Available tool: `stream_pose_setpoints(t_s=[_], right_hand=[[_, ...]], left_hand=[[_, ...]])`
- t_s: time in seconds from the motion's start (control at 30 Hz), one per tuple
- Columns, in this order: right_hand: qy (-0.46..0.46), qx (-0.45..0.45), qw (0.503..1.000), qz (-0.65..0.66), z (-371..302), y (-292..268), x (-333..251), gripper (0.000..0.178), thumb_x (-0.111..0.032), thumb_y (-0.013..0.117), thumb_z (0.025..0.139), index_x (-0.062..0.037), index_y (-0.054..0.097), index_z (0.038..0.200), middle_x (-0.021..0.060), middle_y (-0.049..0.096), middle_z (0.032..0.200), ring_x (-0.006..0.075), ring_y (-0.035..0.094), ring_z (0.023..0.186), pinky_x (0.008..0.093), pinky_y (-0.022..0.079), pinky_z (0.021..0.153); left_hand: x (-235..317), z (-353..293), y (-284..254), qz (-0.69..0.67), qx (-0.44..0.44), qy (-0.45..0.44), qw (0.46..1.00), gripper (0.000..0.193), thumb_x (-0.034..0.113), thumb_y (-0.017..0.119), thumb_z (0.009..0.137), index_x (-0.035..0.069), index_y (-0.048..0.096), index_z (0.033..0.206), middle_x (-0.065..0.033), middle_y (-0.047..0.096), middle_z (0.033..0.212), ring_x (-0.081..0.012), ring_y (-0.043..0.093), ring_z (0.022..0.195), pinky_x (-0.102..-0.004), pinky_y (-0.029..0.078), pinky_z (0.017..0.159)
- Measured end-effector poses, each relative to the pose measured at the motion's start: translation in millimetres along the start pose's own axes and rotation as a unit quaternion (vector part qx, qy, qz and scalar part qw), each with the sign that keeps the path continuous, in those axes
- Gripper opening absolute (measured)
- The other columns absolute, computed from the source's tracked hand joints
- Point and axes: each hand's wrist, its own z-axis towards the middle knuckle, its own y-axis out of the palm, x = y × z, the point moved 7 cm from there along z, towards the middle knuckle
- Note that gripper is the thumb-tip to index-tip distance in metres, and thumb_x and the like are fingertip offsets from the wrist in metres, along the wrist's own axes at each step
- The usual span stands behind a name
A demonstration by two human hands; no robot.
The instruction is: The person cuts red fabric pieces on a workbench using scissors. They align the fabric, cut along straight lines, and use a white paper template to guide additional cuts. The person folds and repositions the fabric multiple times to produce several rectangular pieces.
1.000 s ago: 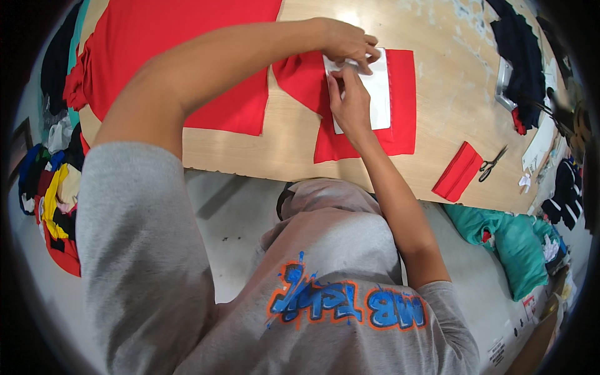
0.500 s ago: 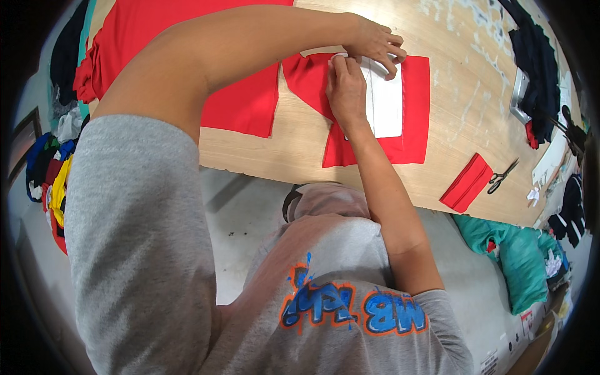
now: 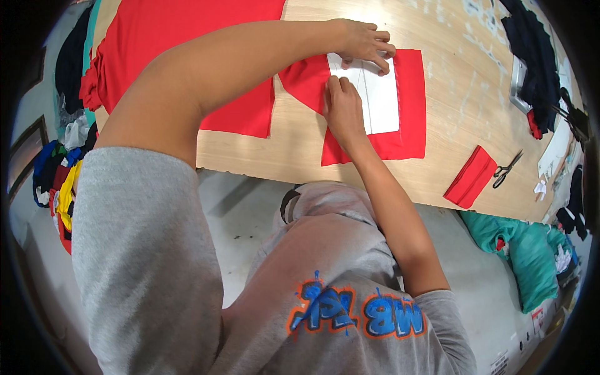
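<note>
A white rectangular template (image 3: pixel 380 103) with thin lines drawn on it lies over a piece of red fabric (image 3: pixel 411 106). The fabric shows past its right and lower edges. My left hand (image 3: pixel 364 45) reaches across the template's far end, fingers spread and bent, fingertips resting on it. My right hand (image 3: pixel 345 111) is closed in a pinch at the template's left edge, over the red cloth. What the pinch holds, if anything, is hidden by the fingers.
A larger red cloth (image 3: pixel 237 112) spreads over the left of the wooden table (image 3: pixel 462 112). Near the front right edge lie a folded red piece (image 3: pixel 470 178) and black scissors (image 3: pixel 507 169). Dark fabric (image 3: pixel 531 56) sits at the far right. A green bundle (image 3: pixel 528 262) is below the table.
My right hand has slid down the template's left edge, toward me. My left hand stays spread on the far end. The whole view has shifted slightly.
</note>
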Motion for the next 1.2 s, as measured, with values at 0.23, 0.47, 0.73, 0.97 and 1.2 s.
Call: stream_pose_setpoints(t_s=[0.23,0.47,0.73,0.97,1.2], right_hand=[[0.027,-0.045,0.998,0.030,-79,-14,13,0.011,-0.001,0.068,0.099,0.0022,0.058,0.103,0.0246,0.062,0.091,0.0462,0.065,0.087,0.0574,0.054,0.077],[0.034,-0.080,0.995,0.057,-125,-20,29,0.009,-0.005,0.066,0.105,0.0020,0.062,0.109,0.0254,0.068,0.099,0.0476,0.069,0.093,0.0552,0.055,0.078],[0.073,-0.016,0.984,0.161,-129,-54,52,0.011,-0.007,0.067,0.107,-0.0005,0.068,0.115,0.0200,0.071,0.105,0.0408,0.070,0.097,0.0502,0.056,0.084],[-0.132,-0.094,0.986,0.035,-121,-42,35,0.017,-0.002,0.069,0.099,-0.0023,0.068,0.116,0.0147,0.068,0.108,0.0366,0.065,0.104,0.0471,0.055,0.092],[-0.248,-0.158,0.953,-0.076,-125,-22,40,0.031,-0.004,0.070,0.091,-0.0055,0.066,0.122,0.0096,0.066,0.120,0.0304,0.062,0.112,0.0433,0.057,0.098]], left_hand=[[8,-5,-3,0.014,0.008,-0.048,0.999,0.086,0.013,0.098,0.075,0.047,0.057,0.143,0.0100,0.045,0.163,-0.0243,0.041,0.157,-0.0436,0.051,0.123],[24,-16,2,0.007,-0.035,-0.138,0.990,0.074,0.004,0.079,0.093,0.041,0.055,0.152,-0.0016,0.060,0.148,-0.0256,0.062,0.139,-0.0378,0.066,0.101],[81,-53,19,0.013,0.179,-0.282,0.943,0.071,0.027,0.079,0.097,0.034,0.053,0.163,-0.0140,0.065,0.136,-0.0310,0.066,0.126,-0.0436,0.060,0.096],[112,-53,24,-0.042,0.057,-0.393,0.917,0.132,0.064,0.095,0.073,0.034,0.023,0.179,-0.0190,0.048,0.163,-0.0340,0.052,0.145,-0.0498,0.046,0.113],[115,-49,28,-0.059,0.040,-0.418,0.906,0.140,0.061,0.099,0.068,0.036,0.019,0.180,-0.0185,0.042,0.171,-0.0337,0.048,0.150,-0.0511,0.044,0.115]])
